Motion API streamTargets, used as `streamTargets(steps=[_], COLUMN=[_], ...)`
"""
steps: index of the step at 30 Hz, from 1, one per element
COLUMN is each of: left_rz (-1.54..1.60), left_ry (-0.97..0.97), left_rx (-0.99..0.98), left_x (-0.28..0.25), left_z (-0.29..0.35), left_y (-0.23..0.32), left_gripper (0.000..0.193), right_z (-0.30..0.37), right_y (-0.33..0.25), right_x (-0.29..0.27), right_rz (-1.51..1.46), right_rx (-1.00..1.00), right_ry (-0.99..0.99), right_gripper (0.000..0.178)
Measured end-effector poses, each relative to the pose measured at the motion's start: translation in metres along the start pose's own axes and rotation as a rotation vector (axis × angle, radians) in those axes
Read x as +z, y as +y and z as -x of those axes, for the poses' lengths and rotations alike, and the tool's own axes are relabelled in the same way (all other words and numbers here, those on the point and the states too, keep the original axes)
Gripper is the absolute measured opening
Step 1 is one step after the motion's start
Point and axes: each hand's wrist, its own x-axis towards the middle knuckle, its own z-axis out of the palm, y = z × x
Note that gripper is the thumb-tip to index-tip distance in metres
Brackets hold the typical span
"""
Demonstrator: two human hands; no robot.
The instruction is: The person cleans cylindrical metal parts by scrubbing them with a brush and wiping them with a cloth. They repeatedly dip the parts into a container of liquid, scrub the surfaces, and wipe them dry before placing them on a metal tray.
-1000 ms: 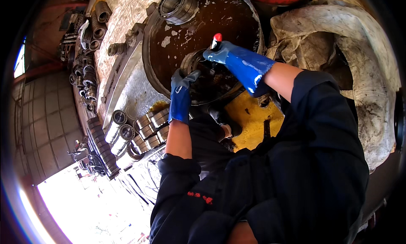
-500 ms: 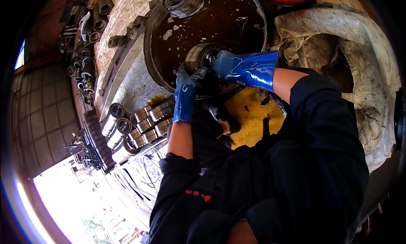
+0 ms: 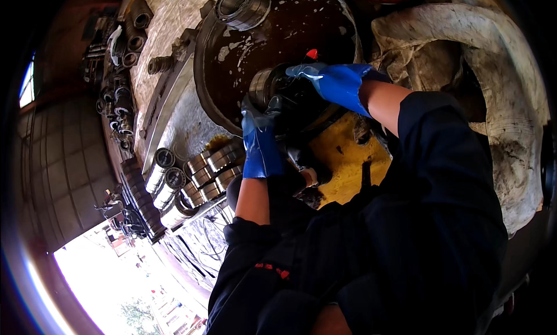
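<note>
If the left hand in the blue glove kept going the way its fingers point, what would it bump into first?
Probably the round metal bearing. The left hand points up at it, fingertips at or near its lower edge. Beyond lies the dark oily basin. Depth is hard to judge here.

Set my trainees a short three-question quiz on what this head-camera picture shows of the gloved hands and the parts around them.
1. True or false: both hands wear blue gloves.
2. What do the left hand and the right hand hold between them? A) a metal bearing ring B) a coil of rope C) a paint can
3. What colour is the machine part just below the hands?

Key:
1. True.
2. A: a round metal bearing ring, over the dark round basin.
3. Yellow.
</note>
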Motion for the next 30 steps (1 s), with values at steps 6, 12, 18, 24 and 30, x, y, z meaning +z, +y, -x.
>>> streamTargets(steps=[6,12,18,24,30], left_rz=[-0.004,-0.235,0.028,-0.039,-0.024], left_ry=[-0.347,-0.522,0.094,0.126,-0.240], left_rx=[0.324,0.454,0.014,-0.192,0.257], left_x=[-0.034,-0.022,0.014,0.002,-0.016], left_z=[-0.076,-0.115,-0.015,0.022,-0.057], left_y=[0.003,0.017,0.000,0.021,-0.011], left_gripper=[0.034,0.044,0.074,0.072,0.047], right_z=[-0.023,-0.024,-0.027,-0.006,0.005], right_y=[-0.026,-0.021,-0.008,-0.015,-0.035], right_x=[-0.001,0.028,-0.003,-0.019,-0.025], right_rz=[0.439,1.745,1.229,0.732,0.331], right_rx=[0.232,-0.343,-0.203,-0.134,0.125], right_ry=[0.097,-0.224,-0.097,-0.083,-0.001], right_gripper=[0.022,0.030,0.031,0.046,0.044])
